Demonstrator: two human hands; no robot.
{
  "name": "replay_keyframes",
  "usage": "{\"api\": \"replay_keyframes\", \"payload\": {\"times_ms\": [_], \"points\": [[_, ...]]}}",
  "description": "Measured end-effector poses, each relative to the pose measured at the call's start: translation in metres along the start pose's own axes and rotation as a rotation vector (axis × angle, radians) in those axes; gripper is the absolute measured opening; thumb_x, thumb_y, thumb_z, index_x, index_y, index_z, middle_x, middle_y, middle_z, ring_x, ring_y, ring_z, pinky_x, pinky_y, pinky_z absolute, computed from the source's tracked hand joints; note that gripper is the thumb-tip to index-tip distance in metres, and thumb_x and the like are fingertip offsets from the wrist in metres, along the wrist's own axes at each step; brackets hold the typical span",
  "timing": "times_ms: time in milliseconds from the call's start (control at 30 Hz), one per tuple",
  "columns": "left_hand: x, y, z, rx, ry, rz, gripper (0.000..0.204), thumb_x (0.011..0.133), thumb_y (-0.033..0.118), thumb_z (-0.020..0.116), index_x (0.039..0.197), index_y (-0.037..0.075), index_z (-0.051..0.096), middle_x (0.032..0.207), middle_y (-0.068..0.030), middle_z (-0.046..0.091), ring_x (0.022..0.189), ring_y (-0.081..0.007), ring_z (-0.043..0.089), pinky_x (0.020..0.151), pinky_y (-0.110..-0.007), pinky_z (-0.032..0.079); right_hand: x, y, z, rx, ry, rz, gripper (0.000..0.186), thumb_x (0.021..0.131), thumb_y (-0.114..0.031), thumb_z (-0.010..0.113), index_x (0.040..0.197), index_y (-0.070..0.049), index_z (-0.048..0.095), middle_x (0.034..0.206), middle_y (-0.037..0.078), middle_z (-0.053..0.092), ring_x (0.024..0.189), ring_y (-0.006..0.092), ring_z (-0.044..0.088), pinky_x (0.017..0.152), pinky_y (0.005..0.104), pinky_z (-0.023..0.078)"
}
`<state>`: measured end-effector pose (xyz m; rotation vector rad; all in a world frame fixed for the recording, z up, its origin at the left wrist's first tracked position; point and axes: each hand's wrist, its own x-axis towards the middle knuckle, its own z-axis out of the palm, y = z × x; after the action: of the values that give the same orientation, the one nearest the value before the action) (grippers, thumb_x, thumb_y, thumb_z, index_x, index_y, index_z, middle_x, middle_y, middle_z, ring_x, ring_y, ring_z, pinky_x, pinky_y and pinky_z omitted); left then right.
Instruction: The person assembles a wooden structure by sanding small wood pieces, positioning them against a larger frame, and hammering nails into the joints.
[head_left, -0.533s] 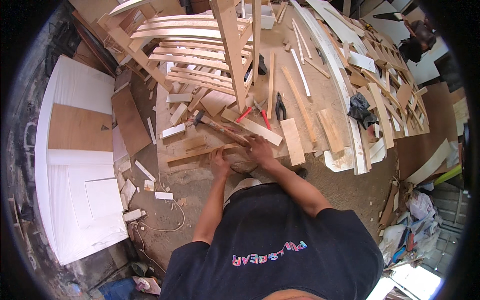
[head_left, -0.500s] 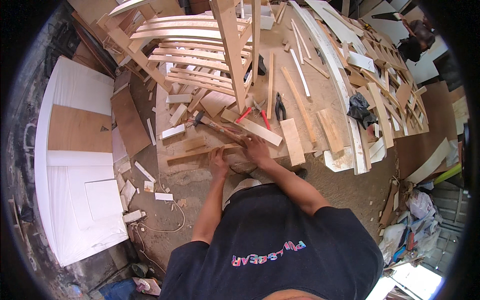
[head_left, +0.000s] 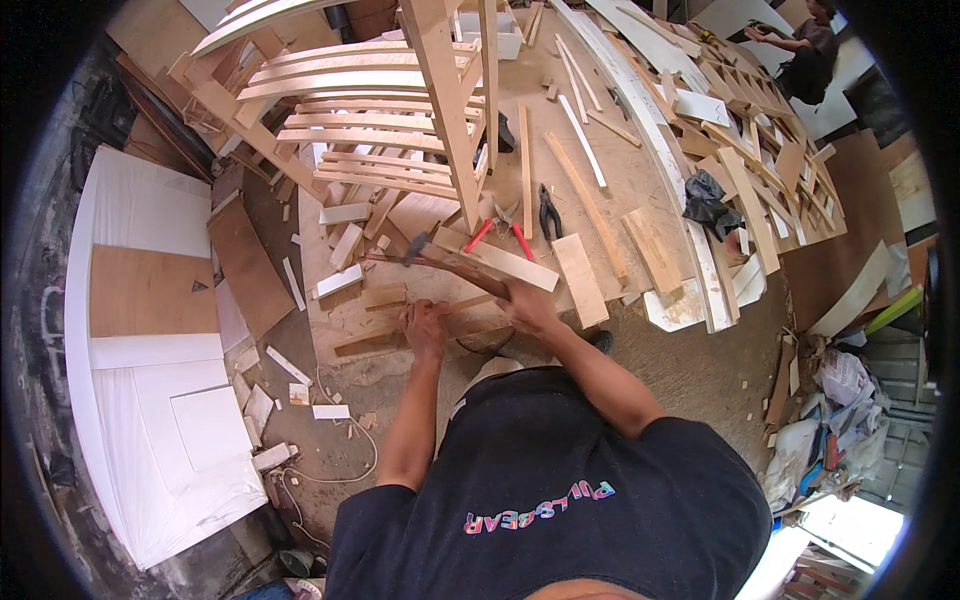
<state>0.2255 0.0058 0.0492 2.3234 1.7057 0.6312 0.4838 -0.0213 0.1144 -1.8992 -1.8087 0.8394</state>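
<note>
Your right hand (head_left: 530, 308) is closed around the handle of a hammer (head_left: 462, 268); its head sticks out past your thumb side, leftward, above and beyond the wooden strip (head_left: 370, 343). That strip runs beneath the bent fingers of your left hand (head_left: 425, 328), extending to either side of them; you can't tell whether they pinch anything. Beyond the strip lie a pale plank (head_left: 512, 265), red-handled pincers (head_left: 523, 243) and black-handled pliers (head_left: 548, 213).

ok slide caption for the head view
Right hand grips a wooden-handled hammer; left hand touches a narrow wooden strip, a slatted wooden frame beyond.
</note>
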Motion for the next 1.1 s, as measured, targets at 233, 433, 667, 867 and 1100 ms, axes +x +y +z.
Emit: {"api": "replay_keyframes", "payload": {"times_ms": [233, 433, 667, 867, 1100], "points": [[-0.006, 0.047, 0.021, -0.235, -0.005, 0.060, 0.023, 0.080, 0.019, 0.082, 0.103, 0.019, 0.080, 0.103, -0.0050, 0.067, 0.104, -0.0277, 0.064, 0.099, -0.047, 0.042, -0.101, 0.065, -0.054, 0.261, 0.229, 0.140, 0.044, 0.093, -0.033, 0.068, 0.126, -0.005, 0.065, 0.115, 0.023, 0.070, 0.109, 0.0415, 0.067, 0.094, 0.0472, 0.051], [-0.003, 0.066, 0.046, -0.329, -0.135, 0.083, 0.027, 0.082, 0.017, 0.082, 0.108, 0.014, 0.079, 0.107, -0.0059, 0.069, 0.108, -0.0287, 0.063, 0.099, -0.047, 0.043, -0.111, 0.076, -0.064, 0.318, 0.434, 0.228, 0.044, 0.094, -0.039, 0.071, 0.122, -0.004, 0.068, 0.102, 0.023, 0.072, 0.097, 0.0387, 0.071, 0.086, 0.0429, 0.054], [0.003, 0.097, 0.062, -0.328, -0.104, 0.072, 0.035, 0.083, 0.017, 0.079, 0.118, 0.010, 0.074, 0.111, -0.0109, 0.071, 0.114, -0.0340, 0.062, 0.104, -0.050, 0.042, -0.113, 0.092, -0.058, 0.439, 0.313, 0.316, 0.042, 0.093, -0.041, 0.074, 0.107, -0.001, 0.070, 0.087, 0.019, 0.070, 0.079, 0.0351, 0.069, 0.077, 0.0409, 0.054], [0.001, 0.138, 0.047, -0.390, -0.048, 0.107, 0.031, 0.085, 0.015, 0.077, 0.115, 0.007, 0.073, 0.113, -0.0141, 0.071, 0.113, -0.0376, 0.063, 0.104, -0.050, 0.044, -0.102, 0.085, -0.077, 0.278, 0.300, 0.277, 0.041, 0.092, -0.040, 0.077, 0.103, -0.001, 0.067, 0.079, 0.018, 0.066, 0.072, 0.0320, 0.066, 0.070, 0.0419, 0.053], [0.014, 0.201, 0.041, -0.502, -0.051, 0.016, 0.024, 0.092, 0.012, 0.074, 0.114, 0.006, 0.075, 0.111, -0.0175, 0.074, 0.108, -0.0368, 0.068, 0.097, -0.045, 0.053, -0.093, 0.116, -0.122, 0.476, 0.133, 0.227, 0.044, 0.089, -0.037, 0.079, 0.111, -0.001, 0.067, 0.088, 0.023, 0.071, 0.081, 0.0359, 0.071, 0.074, 0.0437, 0.054]]}}
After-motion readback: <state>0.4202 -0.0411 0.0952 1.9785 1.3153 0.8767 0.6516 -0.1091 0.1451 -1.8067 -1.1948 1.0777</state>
